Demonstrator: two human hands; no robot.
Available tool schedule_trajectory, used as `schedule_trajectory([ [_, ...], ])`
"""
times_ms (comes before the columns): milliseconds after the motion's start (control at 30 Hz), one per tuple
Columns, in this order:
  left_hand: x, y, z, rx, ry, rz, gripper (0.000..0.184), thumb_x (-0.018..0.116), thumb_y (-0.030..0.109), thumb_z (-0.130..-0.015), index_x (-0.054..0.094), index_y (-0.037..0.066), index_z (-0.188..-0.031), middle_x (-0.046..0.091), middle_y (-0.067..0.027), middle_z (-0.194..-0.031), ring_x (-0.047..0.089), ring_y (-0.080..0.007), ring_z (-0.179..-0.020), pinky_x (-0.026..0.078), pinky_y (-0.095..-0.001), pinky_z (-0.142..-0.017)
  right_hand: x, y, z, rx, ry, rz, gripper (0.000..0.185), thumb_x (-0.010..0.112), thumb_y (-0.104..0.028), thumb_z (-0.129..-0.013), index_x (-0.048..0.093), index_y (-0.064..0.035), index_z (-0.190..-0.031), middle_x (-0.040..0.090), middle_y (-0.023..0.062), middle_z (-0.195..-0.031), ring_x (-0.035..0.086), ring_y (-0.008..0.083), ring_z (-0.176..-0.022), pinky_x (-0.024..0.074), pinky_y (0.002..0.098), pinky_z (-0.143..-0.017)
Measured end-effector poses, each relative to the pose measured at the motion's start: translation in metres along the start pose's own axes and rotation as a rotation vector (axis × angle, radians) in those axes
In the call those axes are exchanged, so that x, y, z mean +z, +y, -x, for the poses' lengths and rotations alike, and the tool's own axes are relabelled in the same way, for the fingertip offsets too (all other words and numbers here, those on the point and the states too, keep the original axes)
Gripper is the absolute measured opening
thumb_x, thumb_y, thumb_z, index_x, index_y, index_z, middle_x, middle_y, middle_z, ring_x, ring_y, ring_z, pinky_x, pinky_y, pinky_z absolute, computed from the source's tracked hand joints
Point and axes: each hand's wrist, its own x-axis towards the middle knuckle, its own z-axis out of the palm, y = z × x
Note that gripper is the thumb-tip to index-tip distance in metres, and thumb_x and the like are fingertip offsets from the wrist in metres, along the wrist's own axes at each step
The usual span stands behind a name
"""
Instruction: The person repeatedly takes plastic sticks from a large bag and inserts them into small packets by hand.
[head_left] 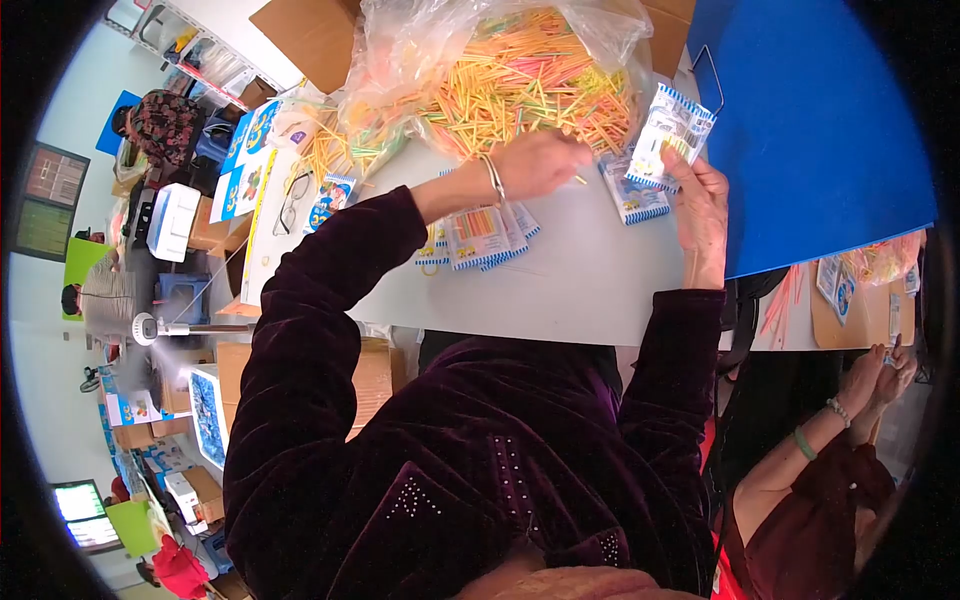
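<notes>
The right hand (700, 205) is grasping a blue-edged packet (676, 122) above the tabletop (580, 285), just over another packet (638, 203). The left hand (545, 163) is hovering, blurred, beside colored sticks (530, 90) spilling from a plastic bag (400, 70); whether it is pinching any, I cannot tell. 1 pair of glasses (290, 207) is lying leftward.

1. Held packet (672, 130): one, in the right hand (697, 195).
2. Packets (636, 205) just below it: at least one.
3. Overlapping packets (478, 235), mid-counter (590, 280): at least three.
4. Packet (328, 202) beside the glasses (287, 217): one.
5. Glasses: one pair.
6. Large clear bag (395, 65): one.
7. Sticks (530, 85): too many to count.
</notes>
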Motion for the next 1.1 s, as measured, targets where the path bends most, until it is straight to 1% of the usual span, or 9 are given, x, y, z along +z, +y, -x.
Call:
schedule_trajectory([
  [33, 0.003, 0.004, -0.003, 0.04, -0.089, -0.136, 0.019, 0.05, 0.006, -0.072, 0.054, 0.002, -0.09, 0.055, -0.0104, -0.072, 0.057, -0.0269, -0.076, 0.046, -0.0357, -0.069, 0.0, 0.001, 0.0, -0.031, 0.007, -0.009, 0.025, 0.063, -0.013, -0.081, 0.062, 0.0003, -0.101, 0.063, 0.004, -0.092, 0.056, 0.0075, -0.082, 0.0417, 0.0226, -0.074],
  [67, 0.006, 0.009, -0.003, 0.041, -0.089, -0.135, 0.019, 0.05, 0.006, -0.072, 0.054, 0.002, -0.09, 0.055, -0.0104, -0.072, 0.057, -0.0269, -0.076, 0.046, -0.0357, -0.069, 0.0, 0.0, 0.001, -0.03, 0.008, -0.008, 0.025, 0.063, -0.013, -0.081, 0.062, 0.0003, -0.101, 0.063, 0.004, -0.092, 0.056, 0.0075, -0.082, 0.0417, 0.0226, -0.074],
  [133, 0.01, 0.016, -0.002, 0.149, -0.135, -0.462, 0.019, 0.053, 0.01, -0.071, 0.054, 0.002, -0.088, 0.057, -0.0129, -0.086, 0.056, -0.0262, -0.082, 0.046, -0.0361, -0.074, 0.005, -0.004, 0.004, 0.053, -0.05, -0.014, 0.025, 0.064, -0.014, -0.08, 0.062, 0.0003, -0.101, 0.063, 0.0042, -0.092, 0.056, 0.0077, -0.081, 0.0417, 0.0225, -0.075],
  [267, 0.016, 0.003, -0.004, 0.171, -0.149, -0.468, 0.021, 0.053, 0.01, -0.069, 0.053, 0.002, -0.088, 0.055, -0.0117, -0.08, 0.055, -0.0261, -0.079, 0.045, -0.0371, -0.072, 0.006, 0.002, 0.003, 0.037, -0.033, -0.017, 0.026, 0.065, -0.014, -0.079, 0.062, 0.0004, -0.1, 0.063, 0.0042, -0.092, 0.056, 0.0079, -0.081, 0.0419, 0.023, -0.074],
  [333, 0.009, -0.005, -0.005, 0.121, 0.016, -0.205, 0.017, 0.052, 0.01, -0.07, 0.052, 0.002, -0.086, 0.053, -0.0108, -0.078, 0.054, -0.0261, -0.078, 0.045, -0.037, -0.069, 0.007, 0.001, 0.003, 0.045, -0.044, -0.007, 0.026, 0.065, -0.014, -0.079, 0.062, 0.0005, -0.099, 0.063, 0.0046, -0.092, 0.057, 0.0087, -0.081, 0.0423, 0.0236, -0.074],
  [533, -0.022, -0.018, -0.011, -0.111, -0.125, -0.237, 0.024, 0.057, 0.021, -0.072, 0.054, 0.003, -0.089, 0.056, -0.0098, -0.078, 0.057, -0.0259, -0.079, 0.049, -0.0358, -0.066, 0.007, 0.012, -0.001, 0.045, -0.015, -0.034, 0.025, 0.065, -0.013, -0.079, 0.062, 0.0007, -0.1, 0.063, 0.006, -0.093, 0.058, 0.0103, -0.082, 0.0431, 0.0245, -0.075],
  [767, 0.004, -0.02, 0.0, 0.129, -0.138, -0.489, 0.034, 0.059, 0.03, -0.071, 0.054, 0.006, -0.093, 0.056, -0.0089, -0.08, 0.056, -0.026, -0.077, 0.047, -0.0367, -0.066, 0.007, 0.014, -0.001, 0.06, -0.022, -0.036, 0.025, 0.064, -0.013, -0.08, 0.061, 0.0007, -0.101, 0.063, 0.0057, -0.094, 0.058, 0.0106, -0.083, 0.0437, 0.0248, -0.075],
  [967, -0.017, -0.025, -0.007, -0.049, -0.109, -0.269, 0.033, 0.059, 0.025, -0.073, 0.05, 0.007, -0.099, 0.057, -0.011, -0.077, 0.057, -0.0288, -0.072, 0.047, -0.0384, -0.06, 0.008, 0.019, -0.001, 0.12, -0.084, -0.021, 0.024, 0.064, -0.017, -0.08, 0.063, -0.0012, -0.099, 0.064, 0.0041, -0.09, 0.058, 0.0083, -0.077, 0.0434, 0.0228, -0.07],
  [1100, -0.039, -0.029, -0.018, -0.335, 0.131, 0.121, 0.031, 0.06, 0.009, -0.073, 0.049, 0.008, -0.102, 0.057, -0.0085, -0.073, 0.057, -0.0213, -0.06, 0.046, -0.029, -0.056, 0.016, 0.019, 0.002, 0.192, -0.145, 0.012, 0.025, 0.065, -0.019, -0.08, 0.063, -0.0017, -0.097, 0.064, 0.0018, -0.084, 0.057, 0.0064, -0.071, 0.043, 0.0206, -0.063],
])
